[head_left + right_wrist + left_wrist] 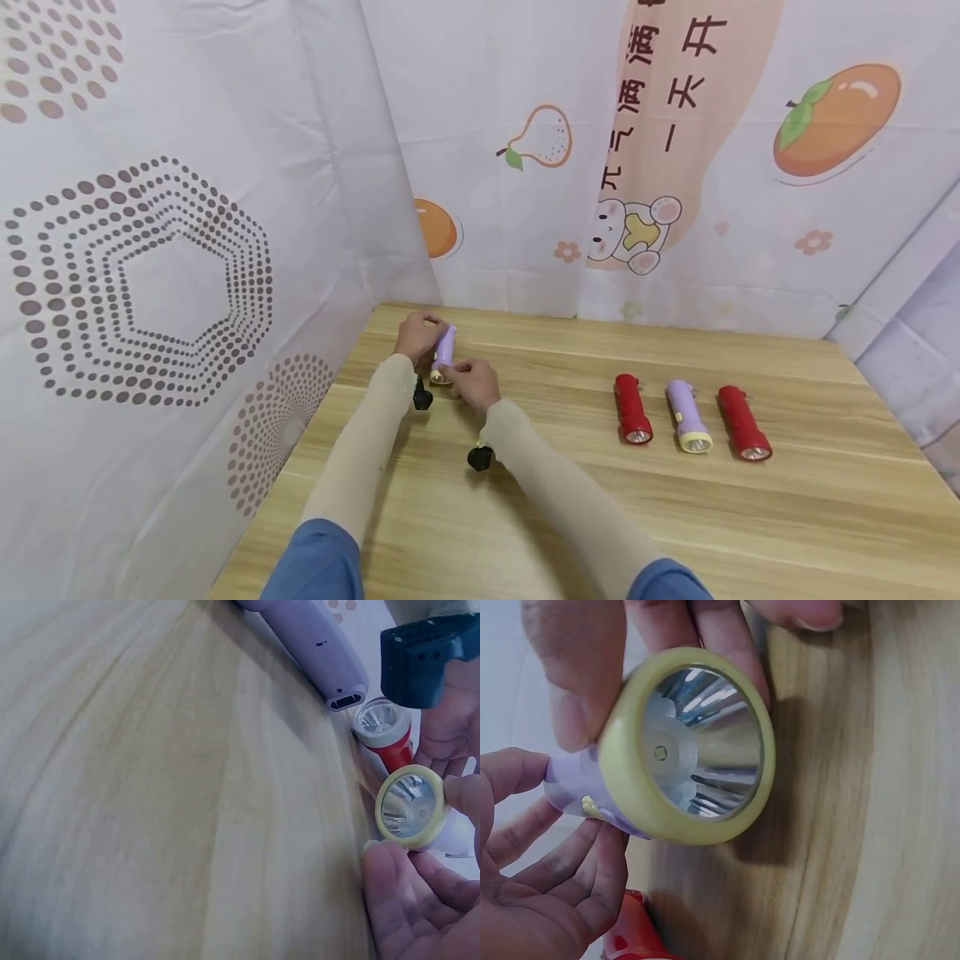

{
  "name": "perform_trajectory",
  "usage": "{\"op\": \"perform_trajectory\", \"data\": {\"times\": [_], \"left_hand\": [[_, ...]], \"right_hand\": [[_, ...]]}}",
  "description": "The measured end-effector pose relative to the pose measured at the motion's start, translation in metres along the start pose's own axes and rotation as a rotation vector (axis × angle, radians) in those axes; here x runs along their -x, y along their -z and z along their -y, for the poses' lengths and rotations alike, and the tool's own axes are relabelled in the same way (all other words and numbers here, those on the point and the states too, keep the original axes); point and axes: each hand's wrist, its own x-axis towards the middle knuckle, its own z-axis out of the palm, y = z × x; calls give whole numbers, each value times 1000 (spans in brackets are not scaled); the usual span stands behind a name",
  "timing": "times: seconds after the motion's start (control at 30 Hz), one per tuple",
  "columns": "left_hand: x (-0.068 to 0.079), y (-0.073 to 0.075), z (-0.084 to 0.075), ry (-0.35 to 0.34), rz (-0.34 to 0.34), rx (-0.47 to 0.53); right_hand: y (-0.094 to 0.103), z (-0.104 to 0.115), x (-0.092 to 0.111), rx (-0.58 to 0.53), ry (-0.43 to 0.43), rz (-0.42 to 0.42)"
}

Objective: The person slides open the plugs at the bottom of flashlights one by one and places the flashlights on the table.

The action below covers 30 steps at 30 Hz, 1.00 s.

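Note:
A light purple flashlight (446, 345) with a pale yellow lens rim lies between the hands at the table's far left, its lens toward me. My left hand (418, 337) holds its tail end, the fingertips on the purple body. At the lens end, my right hand (477, 384) pinches the yellow rim (630, 776) between thumb and fingers. Close by in the right wrist view are a red flashlight (394, 754) with a pale rim and another purple flashlight (311, 649), its slotted end showing. The left hand hides part of the held flashlight's body.
On the right side of the wooden table (540, 500), a red flashlight (632, 408), a purple one (686, 412) and another red one (742, 421) lie side by side. A printed cloth (480, 200) hangs along the back and left edges. Black wrist devices (480, 457) hang under both wrists.

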Motion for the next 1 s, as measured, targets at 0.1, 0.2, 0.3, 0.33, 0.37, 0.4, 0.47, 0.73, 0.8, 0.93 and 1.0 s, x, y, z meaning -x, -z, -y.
{"op": "perform_trajectory", "data": {"times": [0.1, 0.2, 0.3, 0.33, 0.37, 0.4, 0.47, 0.73, 0.8, 0.93, 1.0], "left_hand": [[4, -2, -3, -10, 2, 14], [7, -4, -4, 5, 33, 65], [10, -5, -5, -3, 47, 78], [11, -6, -6, -10, 48, 86], [13, -7, -6, -28, 43, 74], [15, -7, -7, -46, 38, 66], [20, -10, -8, -73, 29, 59], [35, -20, -12, -106, 42, 105], [39, -23, -13, -114, 45, 122], [48, -28, -15, -111, 65, 137], [53, -30, -15, -108, 76, 134]], "right_hand": [[5, -1, 2, -62, -23, 23], [11, -2, 5, -105, -46, 49], [17, 0, 10, -133, -56, 77], [19, 1, 12, -142, -58, 87], [21, 2, 13, -152, -56, 98], [23, 2, 14, -162, -55, 108], [27, 3, 17, -176, -51, 129], [46, -1, 31, -121, -46, 138], [52, -3, 34, -99, -40, 138], [63, -7, 40, -64, -23, 157], [69, -9, 44, -60, -18, 174]]}}
